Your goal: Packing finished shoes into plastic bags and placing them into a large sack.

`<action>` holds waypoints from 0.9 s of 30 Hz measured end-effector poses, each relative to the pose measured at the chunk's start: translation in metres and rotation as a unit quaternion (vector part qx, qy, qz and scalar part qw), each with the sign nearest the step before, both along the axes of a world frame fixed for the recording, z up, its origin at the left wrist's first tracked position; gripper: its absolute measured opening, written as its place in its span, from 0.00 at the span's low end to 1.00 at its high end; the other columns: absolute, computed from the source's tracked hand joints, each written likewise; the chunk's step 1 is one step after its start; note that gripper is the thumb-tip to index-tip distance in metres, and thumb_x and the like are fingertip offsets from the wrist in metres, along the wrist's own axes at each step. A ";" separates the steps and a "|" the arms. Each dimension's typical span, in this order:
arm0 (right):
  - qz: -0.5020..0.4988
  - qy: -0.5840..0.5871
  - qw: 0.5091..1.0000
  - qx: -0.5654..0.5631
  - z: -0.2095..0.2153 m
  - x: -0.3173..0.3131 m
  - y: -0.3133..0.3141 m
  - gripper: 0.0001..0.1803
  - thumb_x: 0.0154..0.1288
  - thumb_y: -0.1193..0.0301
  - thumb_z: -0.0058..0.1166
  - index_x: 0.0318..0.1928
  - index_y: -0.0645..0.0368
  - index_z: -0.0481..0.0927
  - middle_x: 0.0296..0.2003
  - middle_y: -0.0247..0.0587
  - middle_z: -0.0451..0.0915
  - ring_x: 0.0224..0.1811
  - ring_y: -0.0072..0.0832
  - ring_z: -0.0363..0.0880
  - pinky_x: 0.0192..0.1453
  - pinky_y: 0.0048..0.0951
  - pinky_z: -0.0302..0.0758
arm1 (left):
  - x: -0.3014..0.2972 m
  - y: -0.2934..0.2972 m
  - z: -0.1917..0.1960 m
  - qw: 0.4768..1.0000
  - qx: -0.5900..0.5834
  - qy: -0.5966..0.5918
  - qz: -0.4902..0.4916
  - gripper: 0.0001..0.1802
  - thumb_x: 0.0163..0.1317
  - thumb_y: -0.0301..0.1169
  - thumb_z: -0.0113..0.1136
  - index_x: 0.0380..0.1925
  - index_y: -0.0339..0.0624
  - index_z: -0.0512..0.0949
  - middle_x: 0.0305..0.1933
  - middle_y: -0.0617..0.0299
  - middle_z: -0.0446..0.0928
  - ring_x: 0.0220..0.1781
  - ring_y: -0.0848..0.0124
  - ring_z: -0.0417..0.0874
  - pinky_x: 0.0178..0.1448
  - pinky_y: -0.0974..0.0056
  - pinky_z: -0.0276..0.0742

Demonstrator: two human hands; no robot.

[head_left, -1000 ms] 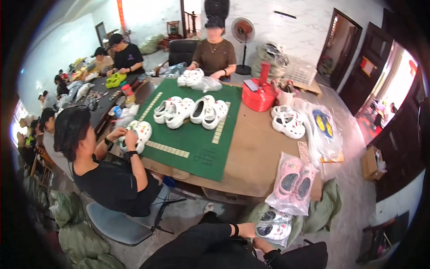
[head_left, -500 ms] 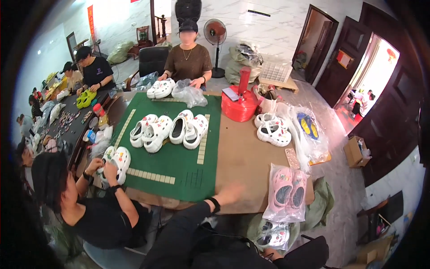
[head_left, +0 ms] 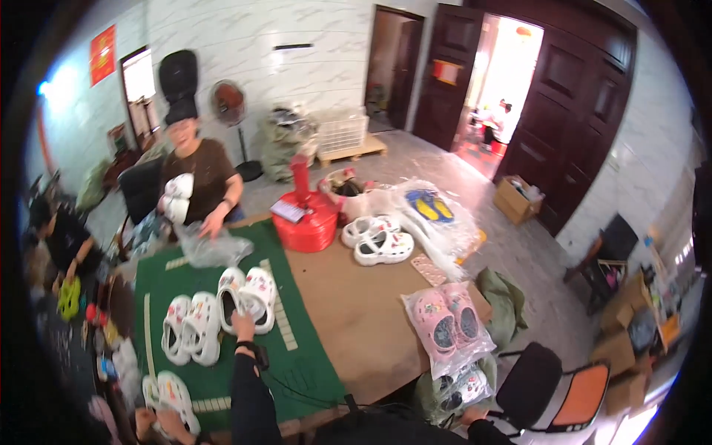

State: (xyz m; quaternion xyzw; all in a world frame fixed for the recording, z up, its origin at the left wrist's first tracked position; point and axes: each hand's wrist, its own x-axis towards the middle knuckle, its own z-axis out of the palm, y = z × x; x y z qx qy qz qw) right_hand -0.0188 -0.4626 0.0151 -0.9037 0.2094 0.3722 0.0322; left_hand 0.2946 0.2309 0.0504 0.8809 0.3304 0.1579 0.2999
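- Reaching forward from the lower edge, the left hand (head_left: 242, 324) rests at the heel end of a white clog (head_left: 258, 297); it seems to touch or pinch the back rim, but whether the fingers close round it I cannot tell.
- The dark-sleeved left forearm runs straight up from the bottom of the view, with a black watch at the wrist and the palm turned away from the camera.
- The right hand (head_left: 470, 418) shows only as a sliver at the lower edge, close to a bagged pair of clogs (head_left: 461, 387); its state cannot be told.
- That white clog lies on the green mat (head_left: 297, 363), paired with a second clog (head_left: 231, 297) just beside it and studded with small coloured charms.
- Judging by its thick moulded sole, the clog is probably light, springy foam: stiff enough to lift by one end, not fragile, with a matt surface that should not slip.
- The heel rim or strap looks the natural hold; the charms on the upper could likely snag or pop off if squeezed.
- Another white pair (head_left: 190, 328) lies to the left on the mat.
- Further out on the brown desk (head_left: 356, 311) sit a bagged pink pair (head_left: 446, 320) and a red container (head_left: 306, 221).
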 end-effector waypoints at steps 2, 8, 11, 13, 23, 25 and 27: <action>-0.107 0.090 0.984 -0.112 -0.019 -0.015 -0.014 0.23 0.53 0.54 0.43 0.47 0.49 0.75 0.55 0.41 0.67 0.60 0.43 0.58 0.61 0.64 0.33 | 0.019 -0.020 0.011 0.999 -0.017 0.005 -0.033 0.36 0.51 0.42 0.55 0.53 0.26 0.58 0.57 0.39 0.60 0.60 0.49 0.58 0.63 0.56 0.53; -0.155 -0.029 0.982 -0.104 0.018 -0.046 0.026 0.23 0.52 0.56 0.43 0.50 0.46 0.73 0.59 0.38 0.61 0.64 0.43 0.49 0.63 0.59 0.33 | 0.029 -0.004 0.028 0.989 0.025 0.145 0.017 0.40 0.49 0.46 0.55 0.58 0.35 0.54 0.59 0.48 0.59 0.63 0.54 0.55 0.62 0.49 0.53; -0.185 0.030 0.979 -0.083 0.023 -0.044 0.032 0.26 0.53 0.54 0.45 0.52 0.50 0.71 0.59 0.41 0.61 0.64 0.44 0.51 0.63 0.58 0.37 | 0.039 -0.009 0.046 0.978 0.042 0.199 0.042 0.35 0.48 0.44 0.55 0.55 0.40 0.59 0.54 0.50 0.65 0.58 0.52 0.61 0.57 0.47 0.58; -0.189 0.032 0.977 -0.089 0.019 -0.043 0.040 0.25 0.53 0.55 0.45 0.51 0.51 0.72 0.57 0.42 0.64 0.63 0.44 0.54 0.63 0.58 0.39 | 0.047 -0.005 0.044 0.977 0.072 0.199 0.034 0.34 0.48 0.44 0.55 0.54 0.41 0.59 0.52 0.51 0.66 0.55 0.52 0.64 0.54 0.46 0.60; -0.177 0.059 0.980 -0.066 0.011 -0.023 0.047 0.19 0.54 0.61 0.42 0.45 0.51 0.76 0.48 0.41 0.73 0.55 0.39 0.67 0.58 0.48 0.54 | 0.037 -0.007 0.034 0.995 0.000 -0.026 -0.097 0.20 0.43 0.27 0.54 0.39 0.27 0.70 0.40 0.38 0.73 0.43 0.45 0.73 0.48 0.55 0.68; -0.173 0.062 0.981 -0.057 0.004 -0.022 0.042 0.19 0.53 0.61 0.42 0.44 0.52 0.77 0.48 0.41 0.74 0.54 0.38 0.68 0.57 0.46 0.57 | 0.026 -0.022 0.025 0.993 -0.032 -0.071 -0.090 0.20 0.43 0.26 0.56 0.39 0.27 0.70 0.41 0.41 0.73 0.44 0.48 0.73 0.49 0.57 0.67; -0.154 0.055 0.986 -0.003 -0.018 -0.022 0.025 0.22 0.52 0.57 0.45 0.42 0.57 0.77 0.45 0.46 0.75 0.48 0.39 0.73 0.53 0.40 0.66 | 0.014 -0.035 0.016 0.987 -0.077 -0.107 -0.088 0.20 0.44 0.27 0.56 0.40 0.26 0.70 0.41 0.42 0.73 0.44 0.49 0.73 0.50 0.58 0.67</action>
